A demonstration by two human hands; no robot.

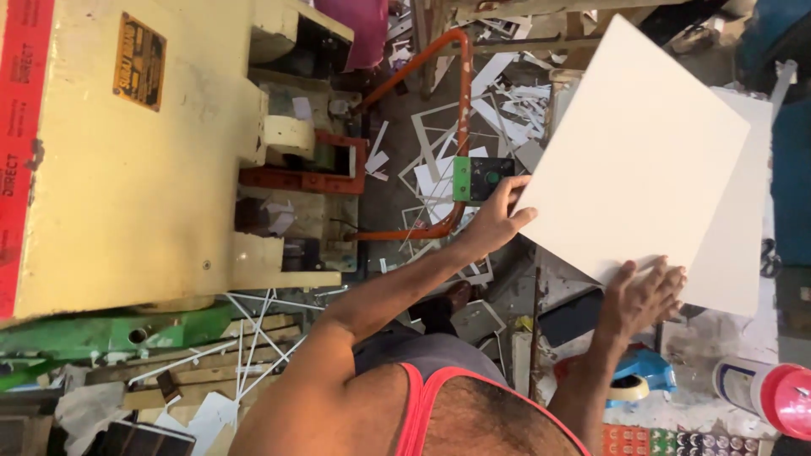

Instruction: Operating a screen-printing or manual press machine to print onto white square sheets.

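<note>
Both hands lift a large white rectangular card sheet point(638, 152) off a stack.

The left hand point(498, 215) pinches one edge, thumb on top and fingers under; the right hand point(644, 295) lies with fingers spread flat on the neighbouring edge. The sheet stays flat between them, so it looks stiff and light, yet likely to crease at corners: best held at two edges. Beyond the fingers lie more white sheets point(743, 253); a cream press machine point(144, 152) stands past the left fingers.
</note>
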